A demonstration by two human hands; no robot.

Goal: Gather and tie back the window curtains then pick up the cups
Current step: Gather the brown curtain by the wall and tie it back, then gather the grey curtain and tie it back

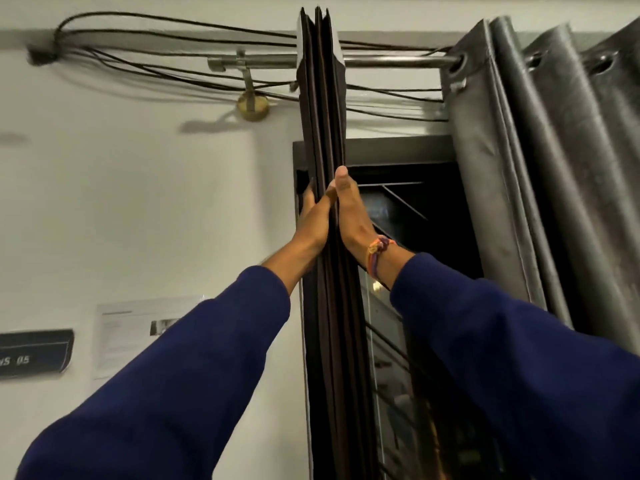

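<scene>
Head cam is tilted way up at the curtain rod, so that's my landmark. Hanging straight down from the rod is the dark brown curtain, already squashed into a tight stack of pleats. Both hands are pressed flat against it from either side, well below the rod: left hand on the wall side, right hand on the window side, thumb pointing up. Neither is making a fist, more like a palm-to-palm sandwich with the fabric in between. My guess is that's to keep the folds from springing apart until a tie goes on.

Further along the rod to the right, the grey curtain is bunched up too, nobody touching it. Between the two you can see the dark window. Loose cables are strung along the wall above the rod.

No tie-back in sight, and no cups anywhere in view.
</scene>
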